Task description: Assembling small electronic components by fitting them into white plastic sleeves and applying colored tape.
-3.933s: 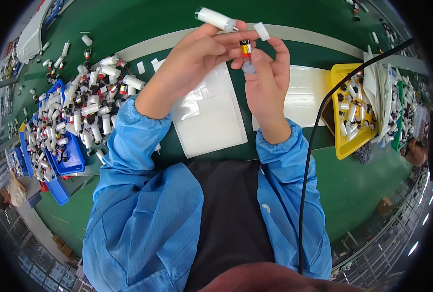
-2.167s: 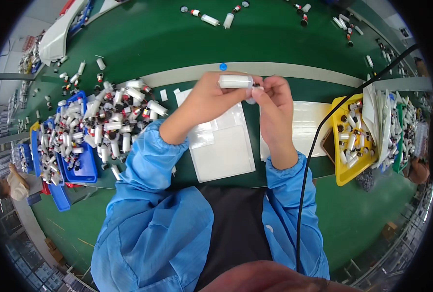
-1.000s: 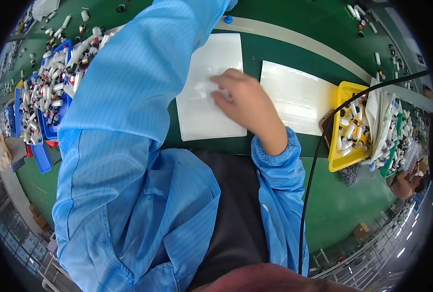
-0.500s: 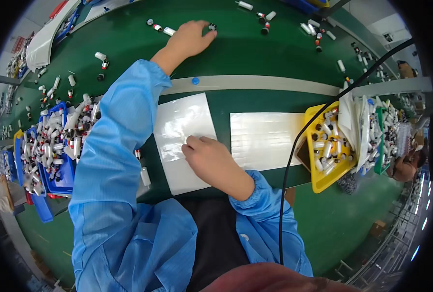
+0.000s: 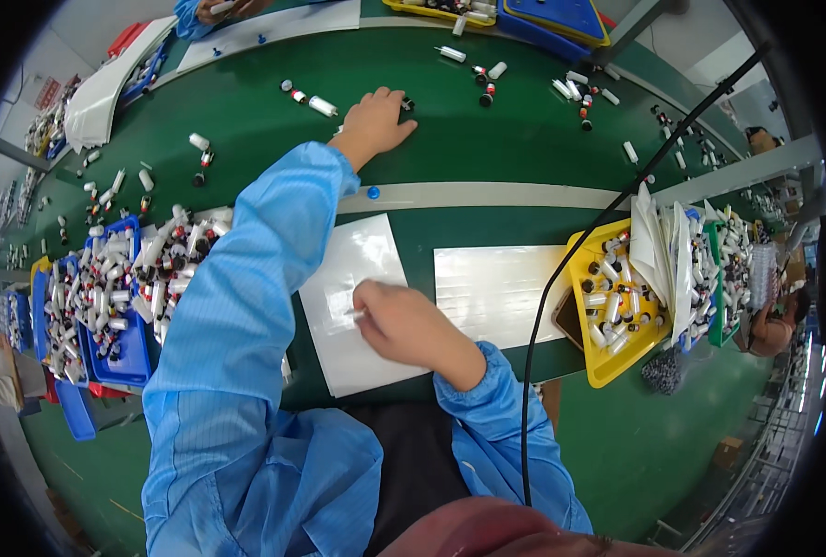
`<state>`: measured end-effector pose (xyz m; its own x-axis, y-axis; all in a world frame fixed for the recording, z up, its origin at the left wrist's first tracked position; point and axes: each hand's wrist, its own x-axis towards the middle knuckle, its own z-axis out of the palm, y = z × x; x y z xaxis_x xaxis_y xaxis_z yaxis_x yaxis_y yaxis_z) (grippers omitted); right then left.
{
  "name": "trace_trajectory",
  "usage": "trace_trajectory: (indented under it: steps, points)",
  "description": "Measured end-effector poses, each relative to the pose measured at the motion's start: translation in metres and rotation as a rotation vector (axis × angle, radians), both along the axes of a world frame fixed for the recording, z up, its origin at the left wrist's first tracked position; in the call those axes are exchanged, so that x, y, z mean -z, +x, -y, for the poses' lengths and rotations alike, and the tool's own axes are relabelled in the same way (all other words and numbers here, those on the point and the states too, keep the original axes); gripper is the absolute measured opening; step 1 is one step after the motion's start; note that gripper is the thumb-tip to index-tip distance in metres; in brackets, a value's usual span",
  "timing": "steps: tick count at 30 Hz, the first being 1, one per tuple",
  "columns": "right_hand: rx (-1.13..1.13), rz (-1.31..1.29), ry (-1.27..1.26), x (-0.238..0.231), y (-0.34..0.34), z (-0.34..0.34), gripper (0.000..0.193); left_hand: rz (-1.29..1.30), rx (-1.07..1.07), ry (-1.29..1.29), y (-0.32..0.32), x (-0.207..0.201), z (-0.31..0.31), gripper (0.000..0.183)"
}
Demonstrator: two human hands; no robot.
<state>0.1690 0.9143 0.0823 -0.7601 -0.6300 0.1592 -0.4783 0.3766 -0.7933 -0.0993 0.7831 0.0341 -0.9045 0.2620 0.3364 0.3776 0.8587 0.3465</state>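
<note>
My left hand (image 5: pixel 376 121) is stretched out over the far green surface, thumb and fingers apart. A small dark piece (image 5: pixel 407 104) lies between its thumb and forefinger. Just left of that hand, a white cylinder (image 5: pixel 322 106) and a small red-and-black piece (image 5: pixel 299 96) rest on the green. Closer in, a glossy white sheet (image 5: pixel 362 362) lies tilted in front of me. Over its middle is my right hand (image 5: pixel 408 325), closed, the fingers curled inward. A pale spot shows at its fingertips, too small to name.
A second white sheet (image 5: pixel 487 288) lies to the right, beside a yellow tray (image 5: pixel 608 371) of small cylinders. Blue trays (image 5: pixel 120 357) heaped with similar pieces stand at left. A black cable (image 5: pixel 547 302) hangs across the right side. Another person's hands (image 5: pixel 232 9) show at the far edge.
The view has shifted, so the far table edge and another person's hands now show. My left hand stays by the dark piece; my right hand stays closed over the sheet.
</note>
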Motion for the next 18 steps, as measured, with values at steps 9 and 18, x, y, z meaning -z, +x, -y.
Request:
trace_trajectory:
  steps: [9,18]
  points:
    - [0.486,-0.088,-0.512,-0.013,-0.007,-0.013,0.034,0.740,0.148,1.185,0.042,-0.053,0.015,0.038]
    - [0.601,-0.186,-0.546,0.005,-0.031,0.002,0.059,1.139,0.307,1.933,0.185,-0.095,0.012,0.042]
